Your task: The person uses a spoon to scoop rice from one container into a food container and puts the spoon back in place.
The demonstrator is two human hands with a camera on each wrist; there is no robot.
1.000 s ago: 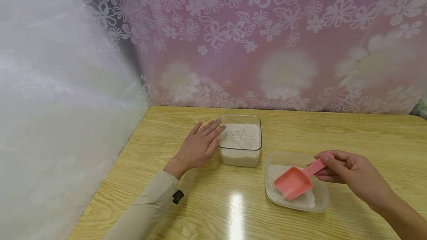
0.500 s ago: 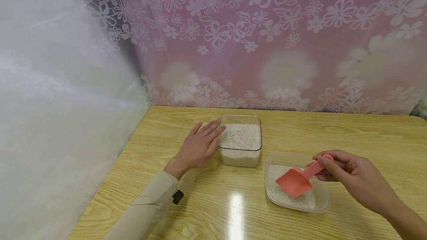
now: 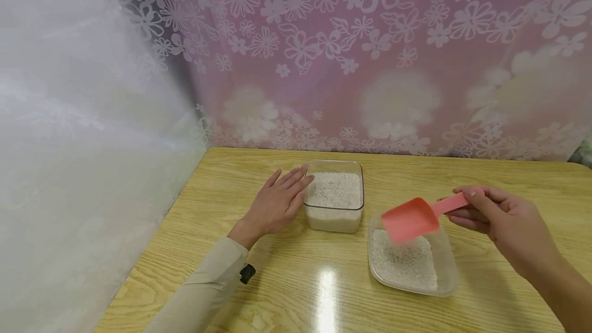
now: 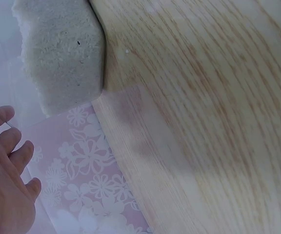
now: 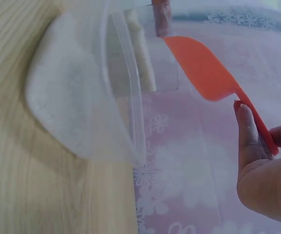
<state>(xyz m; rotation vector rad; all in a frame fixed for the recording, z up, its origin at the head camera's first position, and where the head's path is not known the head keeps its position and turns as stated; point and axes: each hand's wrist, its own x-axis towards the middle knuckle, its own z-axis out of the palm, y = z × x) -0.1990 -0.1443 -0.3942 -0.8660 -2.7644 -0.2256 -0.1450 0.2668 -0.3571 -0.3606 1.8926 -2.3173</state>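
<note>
A pink scoop (image 3: pixel 411 218) hangs tilted above a low translucent plastic container (image 3: pixel 446 271) partly filled with rice (image 3: pixel 404 263). My right hand (image 3: pixel 515 222) pinches its handle between thumb and fingers; no rice shows in the scoop's bowl. Seen from the right wrist, the scoop (image 5: pixel 204 68) is clear of the container's rim (image 5: pixel 135 97). To the left stands a taller clear container (image 3: pixel 334 221), also holding rice (image 3: pixel 337 189). My left hand (image 3: pixel 273 207) lies with straight fingers against its left side, fingertips at the rim. In the left wrist view several fingertips (image 4: pixel 21 156) show beside it.
Both containers stand on a wood-grain table (image 3: pixel 259 287). Behind its back edge hangs a pink flowered curtain (image 3: pixel 324 91), and a pale sheet (image 3: pixel 92 168) covers the left side. One tiny white speck (image 4: pixel 127 51) lies on the table near the taller container.
My right hand has raised the scoop up and slightly to the right from low over the right container, uncovering more of the rice. The left hand stays on the taller container.
</note>
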